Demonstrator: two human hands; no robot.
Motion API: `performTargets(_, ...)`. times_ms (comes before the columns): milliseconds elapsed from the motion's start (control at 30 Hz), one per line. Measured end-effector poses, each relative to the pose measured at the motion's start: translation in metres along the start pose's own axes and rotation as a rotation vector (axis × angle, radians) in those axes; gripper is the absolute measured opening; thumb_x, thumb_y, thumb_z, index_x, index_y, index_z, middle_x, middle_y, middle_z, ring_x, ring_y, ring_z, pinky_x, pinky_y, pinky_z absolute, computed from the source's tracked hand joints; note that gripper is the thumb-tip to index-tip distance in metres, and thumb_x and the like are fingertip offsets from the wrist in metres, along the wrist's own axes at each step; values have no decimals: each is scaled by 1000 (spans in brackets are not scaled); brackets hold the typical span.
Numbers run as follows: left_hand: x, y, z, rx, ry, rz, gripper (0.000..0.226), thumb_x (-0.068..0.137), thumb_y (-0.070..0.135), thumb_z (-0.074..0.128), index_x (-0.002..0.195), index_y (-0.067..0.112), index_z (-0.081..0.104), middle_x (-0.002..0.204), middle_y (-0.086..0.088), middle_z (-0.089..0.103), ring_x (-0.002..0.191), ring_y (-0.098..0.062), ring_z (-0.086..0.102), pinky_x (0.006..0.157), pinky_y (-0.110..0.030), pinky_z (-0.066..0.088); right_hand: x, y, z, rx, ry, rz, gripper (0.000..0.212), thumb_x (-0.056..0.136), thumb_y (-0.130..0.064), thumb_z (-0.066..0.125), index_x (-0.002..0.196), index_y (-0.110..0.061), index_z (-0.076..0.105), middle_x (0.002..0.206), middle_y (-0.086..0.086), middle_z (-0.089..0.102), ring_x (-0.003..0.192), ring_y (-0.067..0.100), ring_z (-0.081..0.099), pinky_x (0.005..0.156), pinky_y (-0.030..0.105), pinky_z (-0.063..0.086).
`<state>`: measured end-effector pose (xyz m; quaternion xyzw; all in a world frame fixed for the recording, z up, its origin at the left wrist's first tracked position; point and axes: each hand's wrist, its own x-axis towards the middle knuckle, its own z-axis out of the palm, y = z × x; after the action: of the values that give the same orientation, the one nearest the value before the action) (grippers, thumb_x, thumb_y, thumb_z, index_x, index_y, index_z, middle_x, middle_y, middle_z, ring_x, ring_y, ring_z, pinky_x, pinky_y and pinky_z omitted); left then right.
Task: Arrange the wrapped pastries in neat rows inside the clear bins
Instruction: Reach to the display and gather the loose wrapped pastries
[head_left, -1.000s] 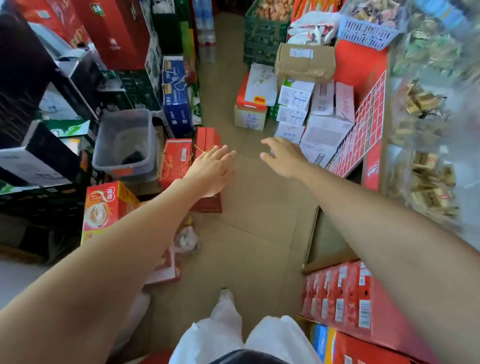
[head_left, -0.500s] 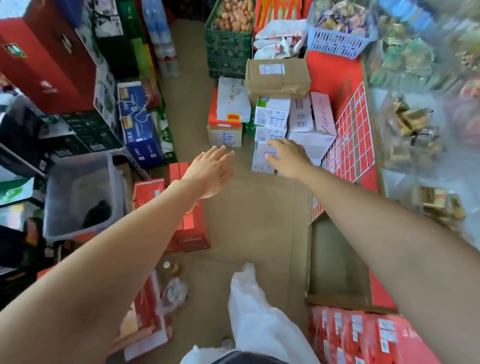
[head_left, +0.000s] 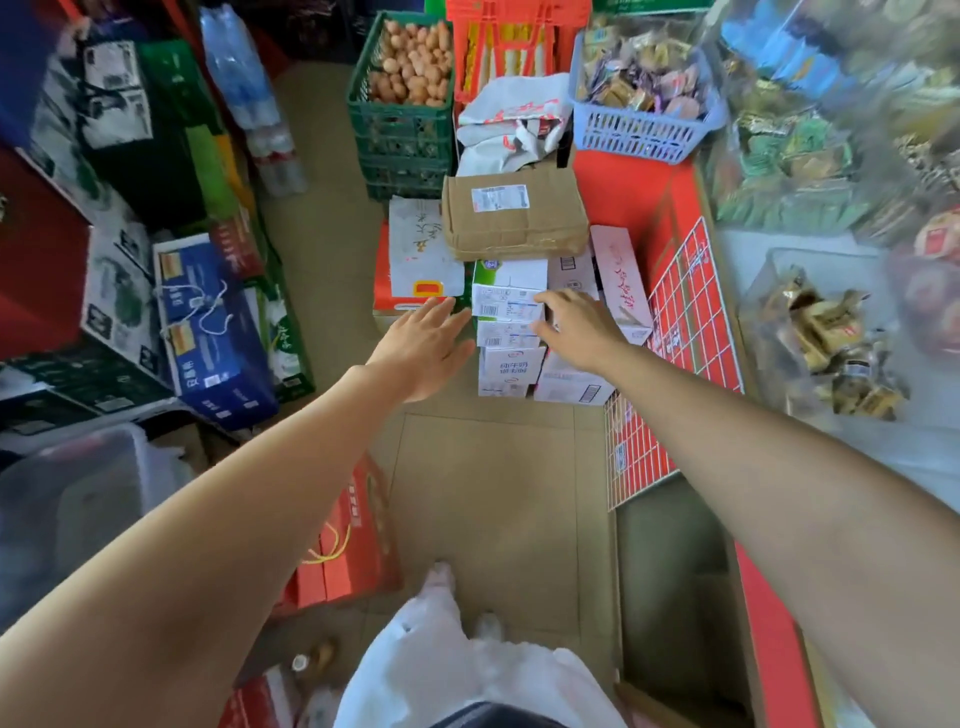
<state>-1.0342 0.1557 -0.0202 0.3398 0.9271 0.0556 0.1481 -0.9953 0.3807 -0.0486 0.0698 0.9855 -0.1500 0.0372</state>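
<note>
Cartons crowd the floor (head_left: 488, 493) on both sides of a narrow shop aisle. Both bare arms stretch forward. The left hand (head_left: 423, 353) hovers flat with fingers straight, its grip wide and holding nothing, just beside a stack of white cartons (head_left: 511, 332). The right hand (head_left: 579, 325) reaches over the stack's labelled top box, fingers extended and grip unclosed; whether it touches, I cannot tell. Wrapped pastries (head_left: 831, 338) lie heaped in a clear bin (head_left: 758, 291) on the bench (head_left: 779, 241) at right, well apart from both hands.

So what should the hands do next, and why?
Probably bring both hands in onto the sides of the white labelled carton to grip it. The left hand and right hand are open, one on either side of it, and neither one grips anything yet.
</note>
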Motion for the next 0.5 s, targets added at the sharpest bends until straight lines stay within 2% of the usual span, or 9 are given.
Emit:
performTargets(300,147,-19,-32,49,-46,136,58,104,45,24,156,21,12,163,-4,6,150,-21,2,121,-41,10,98,47,-18,17,65,100,44,96,-32,47,136,-15,44,136,10,50,119,29,49,94,38,40)
performTargets(400,199,-19,-43,81,-82,220,58,104,44,23,156,21,12,163,-4,5,150,-22,2,121,-40,8,122,63,-30,31,105,145,41,95,-27,49,134,-14,46,132,11,53,114,30,52,90,37,42)
performTargets(500,247,-3,-55,116,-47,329,57,104,43,24,156,20,13,163,-4,7,150,-23,5,119,-39,8,135,90,-41,31,157,211,41,93,-23,53,131,-10,48,124,15,57,108,32,56,87,39,46)
